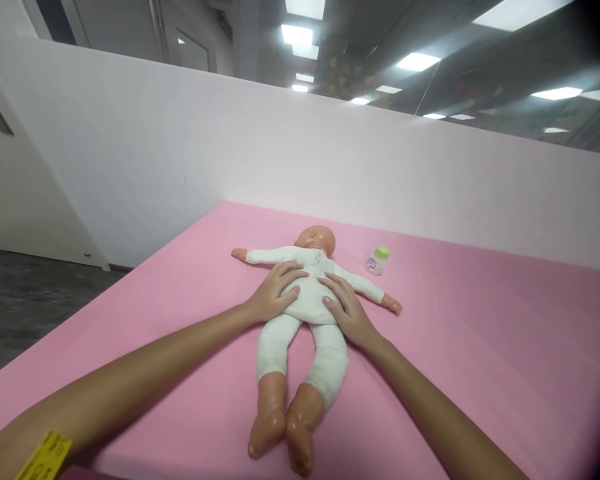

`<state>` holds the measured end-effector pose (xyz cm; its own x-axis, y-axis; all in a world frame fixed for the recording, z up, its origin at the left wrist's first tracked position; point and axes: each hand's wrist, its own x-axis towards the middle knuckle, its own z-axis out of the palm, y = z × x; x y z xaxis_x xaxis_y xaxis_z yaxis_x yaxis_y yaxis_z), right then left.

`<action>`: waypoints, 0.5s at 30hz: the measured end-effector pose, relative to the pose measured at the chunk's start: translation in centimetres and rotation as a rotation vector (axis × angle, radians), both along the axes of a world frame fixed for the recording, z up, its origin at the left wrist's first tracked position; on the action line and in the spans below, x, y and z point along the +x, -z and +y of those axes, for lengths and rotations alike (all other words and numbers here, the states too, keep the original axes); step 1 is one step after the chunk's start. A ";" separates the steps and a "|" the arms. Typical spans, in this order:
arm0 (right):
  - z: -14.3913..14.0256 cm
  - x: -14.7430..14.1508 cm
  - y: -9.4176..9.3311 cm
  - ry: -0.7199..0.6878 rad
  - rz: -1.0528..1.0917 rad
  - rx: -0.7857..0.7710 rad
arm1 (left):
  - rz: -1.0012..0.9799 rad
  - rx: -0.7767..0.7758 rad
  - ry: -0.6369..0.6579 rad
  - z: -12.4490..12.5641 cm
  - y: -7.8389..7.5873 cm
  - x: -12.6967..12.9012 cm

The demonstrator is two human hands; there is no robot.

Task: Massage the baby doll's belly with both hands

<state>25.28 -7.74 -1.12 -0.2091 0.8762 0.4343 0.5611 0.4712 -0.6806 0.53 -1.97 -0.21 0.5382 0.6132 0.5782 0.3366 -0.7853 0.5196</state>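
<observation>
bottle [377, 261] label, wristband [45, 457] print, both unreadable

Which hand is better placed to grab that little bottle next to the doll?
Probably the right hand. It rests on the doll on the side where the green-capped bottle stands. The left hand would have to cross over the doll's body.

Both arms outstretched; left hand [275, 293], right hand [347, 308] flat, fingers spread.
</observation>
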 end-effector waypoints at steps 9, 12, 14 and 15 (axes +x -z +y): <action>-0.2 0.0 -0.1 0.000 -0.001 -0.009 | 0.001 0.001 -0.002 0.0 -0.1 0.1; -0.1 0.0 -0.1 -0.003 0.002 -0.013 | 0.003 0.010 0.000 0.1 -0.1 0.1; -0.1 0.0 -0.1 -0.004 0.005 -0.013 | 0.004 0.017 0.001 0.1 0.0 0.1; -0.1 0.0 -0.1 -0.004 0.006 -0.014 | 0.004 0.019 0.001 0.1 0.0 0.1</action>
